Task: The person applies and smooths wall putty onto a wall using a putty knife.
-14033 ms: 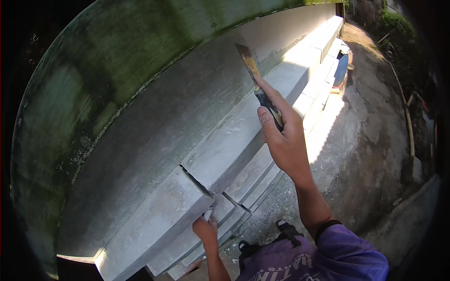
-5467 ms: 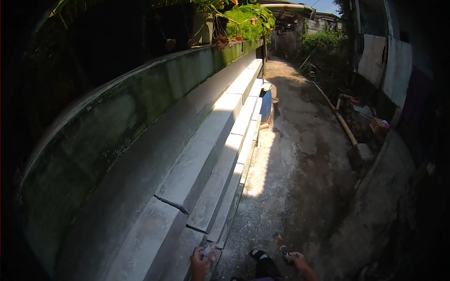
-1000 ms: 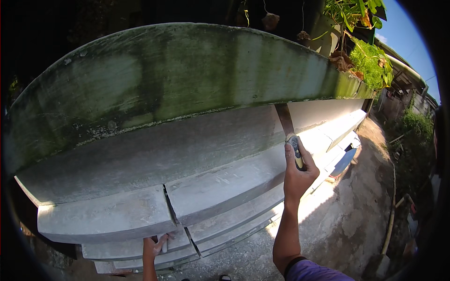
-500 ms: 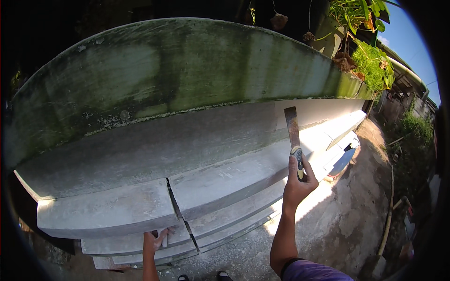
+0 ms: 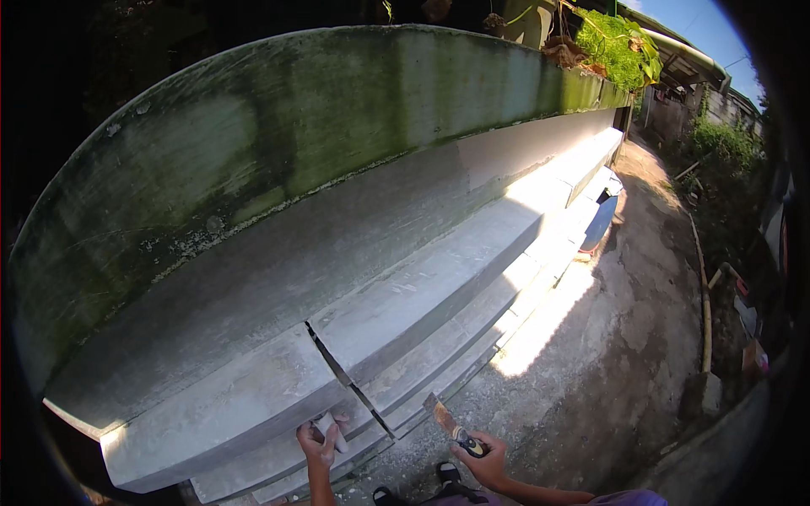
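Note:
My right hand [image 5: 485, 461] is closed round the dark and yellowish handle of a putty knife [image 5: 444, 416]. Its flat, rust-stained blade tilts up and left, near the lowest ledge. Beside the front of the lower ledge, my left hand [image 5: 317, 447] has its fingers bent round a small whitish block [image 5: 330, 432], whose exact kind I cannot make out. Just above that hand runs the thick upper concrete ledge [image 5: 228, 401], pale with dust. A dark gap [image 5: 329, 354] splits the ledges slightly right of my left hand.
A green-stained concrete wall [image 5: 337, 105] overhangs the ledges. Plants [image 5: 620, 51] grow at its far right end. A blue rounded object [image 5: 599, 226] stands by the ledges' far end. Along the right side of the concrete path [image 5: 582, 337] lies a long pole [image 5: 702, 295].
My right hand has lowered the putty knife from above the ledges to near the ground. My left hand appears farther right, with the whitish block now showing. The view has turned.

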The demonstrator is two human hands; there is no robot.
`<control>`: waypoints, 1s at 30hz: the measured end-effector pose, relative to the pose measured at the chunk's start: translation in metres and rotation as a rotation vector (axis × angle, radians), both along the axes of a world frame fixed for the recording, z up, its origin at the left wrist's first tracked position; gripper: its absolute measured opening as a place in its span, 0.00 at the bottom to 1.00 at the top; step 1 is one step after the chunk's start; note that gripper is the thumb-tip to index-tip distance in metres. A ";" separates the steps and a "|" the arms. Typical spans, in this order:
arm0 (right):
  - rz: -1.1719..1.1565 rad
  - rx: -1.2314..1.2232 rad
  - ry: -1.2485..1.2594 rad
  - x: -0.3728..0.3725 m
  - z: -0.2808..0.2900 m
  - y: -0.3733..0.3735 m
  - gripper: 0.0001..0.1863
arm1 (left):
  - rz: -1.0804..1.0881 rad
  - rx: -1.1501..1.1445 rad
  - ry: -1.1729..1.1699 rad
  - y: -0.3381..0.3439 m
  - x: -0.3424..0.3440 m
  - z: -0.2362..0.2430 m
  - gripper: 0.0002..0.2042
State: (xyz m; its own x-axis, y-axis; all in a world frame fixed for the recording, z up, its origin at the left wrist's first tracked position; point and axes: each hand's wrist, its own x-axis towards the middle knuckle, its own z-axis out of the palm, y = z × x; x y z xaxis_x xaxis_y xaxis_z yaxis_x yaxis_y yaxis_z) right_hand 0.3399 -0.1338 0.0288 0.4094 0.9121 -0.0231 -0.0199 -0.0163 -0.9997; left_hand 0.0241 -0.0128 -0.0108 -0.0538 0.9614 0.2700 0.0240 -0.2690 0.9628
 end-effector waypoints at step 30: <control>-0.158 -0.082 0.454 -0.064 0.007 -0.028 0.12 | -0.257 -0.131 0.386 -0.098 -0.048 -0.004 0.18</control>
